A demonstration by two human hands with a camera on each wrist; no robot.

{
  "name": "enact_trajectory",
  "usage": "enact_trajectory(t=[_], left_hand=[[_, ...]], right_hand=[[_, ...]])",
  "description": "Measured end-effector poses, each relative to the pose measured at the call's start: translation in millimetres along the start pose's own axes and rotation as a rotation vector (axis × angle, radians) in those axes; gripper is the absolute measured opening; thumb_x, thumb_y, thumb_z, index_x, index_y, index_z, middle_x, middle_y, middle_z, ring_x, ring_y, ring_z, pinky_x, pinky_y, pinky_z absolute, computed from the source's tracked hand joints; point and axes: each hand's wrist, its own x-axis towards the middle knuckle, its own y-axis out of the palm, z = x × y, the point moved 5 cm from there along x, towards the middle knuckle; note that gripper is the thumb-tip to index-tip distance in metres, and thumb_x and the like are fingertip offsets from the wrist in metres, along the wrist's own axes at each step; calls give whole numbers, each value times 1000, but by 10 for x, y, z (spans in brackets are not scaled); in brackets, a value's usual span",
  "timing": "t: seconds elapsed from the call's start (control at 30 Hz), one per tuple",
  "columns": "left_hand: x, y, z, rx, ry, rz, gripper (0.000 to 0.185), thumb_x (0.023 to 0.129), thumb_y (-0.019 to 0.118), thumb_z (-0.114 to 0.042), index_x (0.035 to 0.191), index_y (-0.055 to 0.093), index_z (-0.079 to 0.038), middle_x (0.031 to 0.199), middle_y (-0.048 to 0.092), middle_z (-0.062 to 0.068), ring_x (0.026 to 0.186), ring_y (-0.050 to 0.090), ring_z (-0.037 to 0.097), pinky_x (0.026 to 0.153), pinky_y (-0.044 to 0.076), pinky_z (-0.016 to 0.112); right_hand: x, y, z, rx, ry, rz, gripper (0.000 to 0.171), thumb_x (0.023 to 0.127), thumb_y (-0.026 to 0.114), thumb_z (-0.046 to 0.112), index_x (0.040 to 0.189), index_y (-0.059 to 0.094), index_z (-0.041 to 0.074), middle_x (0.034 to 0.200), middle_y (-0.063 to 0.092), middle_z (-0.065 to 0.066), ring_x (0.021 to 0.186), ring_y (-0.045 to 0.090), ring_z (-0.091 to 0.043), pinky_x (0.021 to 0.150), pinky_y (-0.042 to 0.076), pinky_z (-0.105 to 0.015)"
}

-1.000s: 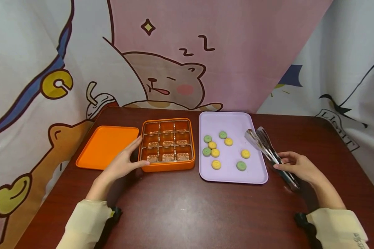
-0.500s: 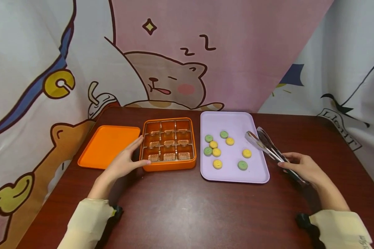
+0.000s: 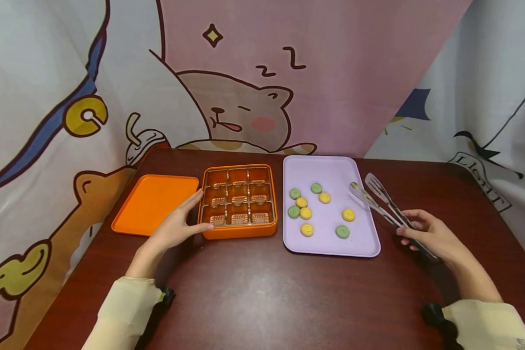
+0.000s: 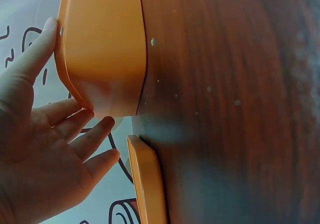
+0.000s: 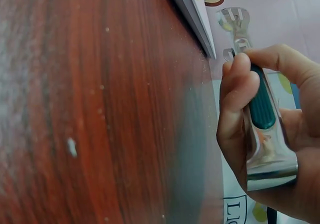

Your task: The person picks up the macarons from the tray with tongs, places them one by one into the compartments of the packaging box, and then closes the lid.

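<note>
Metal tongs (image 3: 387, 206) gripped in right hand (image 3: 430, 236), tips over purple tray (image 3: 330, 167).

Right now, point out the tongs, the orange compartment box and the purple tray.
tongs (image 3: 382, 201), head view, on the metal blades.
orange compartment box (image 3: 238, 232), head view, on its front wall.
purple tray (image 3: 328, 167), head view, on its bare far part.

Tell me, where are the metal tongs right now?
In the head view, the tongs are on the right side, gripped by the right hand, their tips over the right edge of the purple tray.
</note>
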Motion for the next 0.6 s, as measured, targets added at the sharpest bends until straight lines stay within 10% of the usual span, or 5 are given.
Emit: enact_trajectory(t=[0.6], left_hand=[[7,4,38,-4,10,-10,97,85,78,-38,159,23,-9,167,18,14,152,20,41,119,22,63]], right_hand=[[-185,97,292,-166,-174,3,39,91,73,13,124,54,3,73,68,2,59,61,-13,52,50,-25]])
